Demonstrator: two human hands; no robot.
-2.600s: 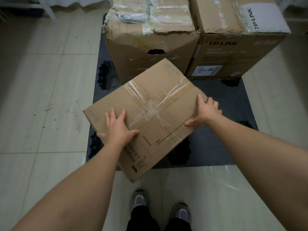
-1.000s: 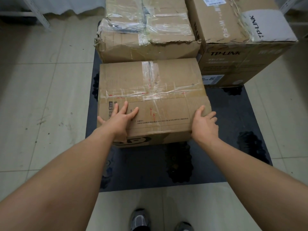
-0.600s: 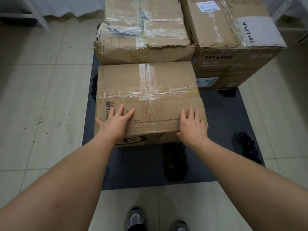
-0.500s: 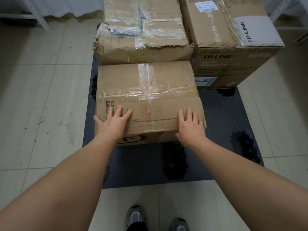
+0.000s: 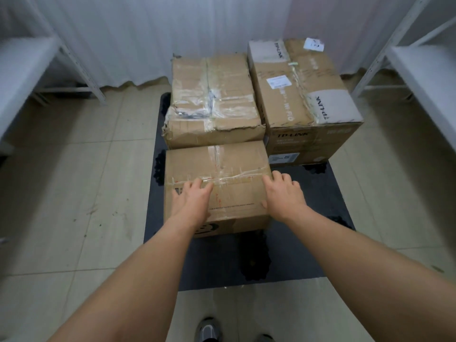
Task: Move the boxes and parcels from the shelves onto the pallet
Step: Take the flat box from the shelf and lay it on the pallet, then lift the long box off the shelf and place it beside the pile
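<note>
A taped brown cardboard box [image 5: 217, 164] stands on the dark pallet [image 5: 308, 243], pushed against a torn, taped box [image 5: 212, 99] behind it. A TP-LINK box [image 5: 301, 95] stands to the right of that one. My left hand [image 5: 193, 199] lies flat on the near box's top, fingers straight. On the same box's right part rests my right hand [image 5: 283, 193], fingers straight and lying over the edge.
White metal shelves stand at the left [image 5: 22, 70] and at the right [image 5: 424, 70]. A white curtain [image 5: 148, 33] hangs behind the pallet. Beige floor tiles [image 5: 74, 181] surround the pallet. My shoes [image 5: 209, 329] are at its near edge.
The box came down from a tilted carry to stand flat on the pallet against the torn box. Both hands slid from its sides onto its top. The view has lifted.
</note>
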